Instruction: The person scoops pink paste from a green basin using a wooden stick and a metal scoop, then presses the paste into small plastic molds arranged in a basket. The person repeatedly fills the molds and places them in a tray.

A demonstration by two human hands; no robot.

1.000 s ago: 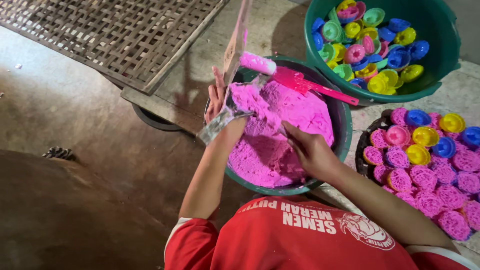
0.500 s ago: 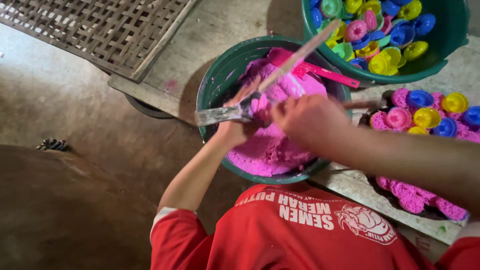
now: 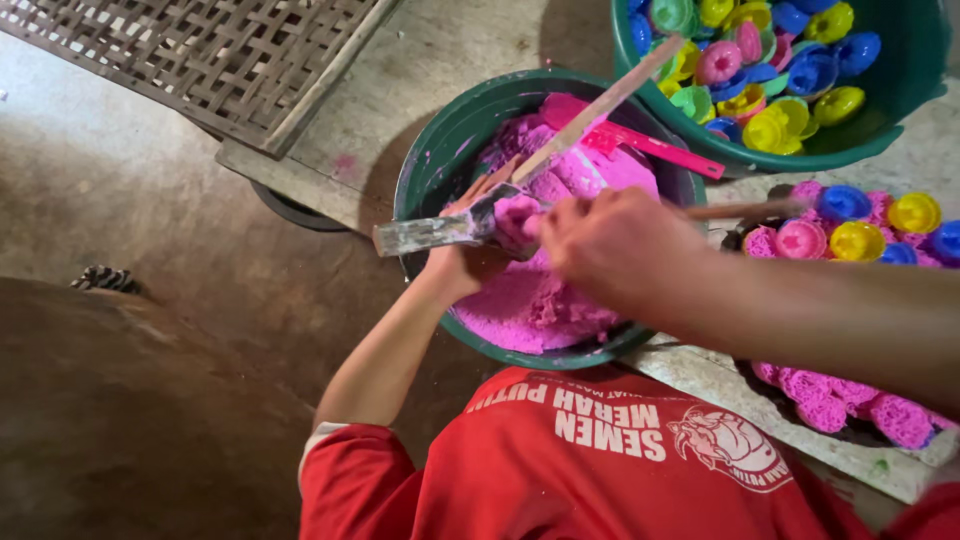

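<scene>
Pressing pink dough into a small mould over the green basin.

Between the fingers of both hands sits a lump of pink dough (image 3: 517,215), held inside a small mould (image 3: 440,232) with a flat grey handle that sticks out to the side away from the right hand. The left hand (image 3: 470,262) comes up from below with its fingers closed around the mould and a long wooden stick (image 3: 597,110). The right hand (image 3: 605,245) is bent over the dough, fingers together and touching it. Just under both hands is the green basin (image 3: 440,140), full of the same pink dough, with a pink scraper (image 3: 640,137) lying in it beyond the fingers. Farther beyond, a green tub (image 3: 900,90) holds coloured plastic moulds. Beside the right forearm lies a tray (image 3: 750,375) of pink shaped pieces. A woven bamboo mat (image 3: 200,50) lies well apart from the left hand.
</scene>
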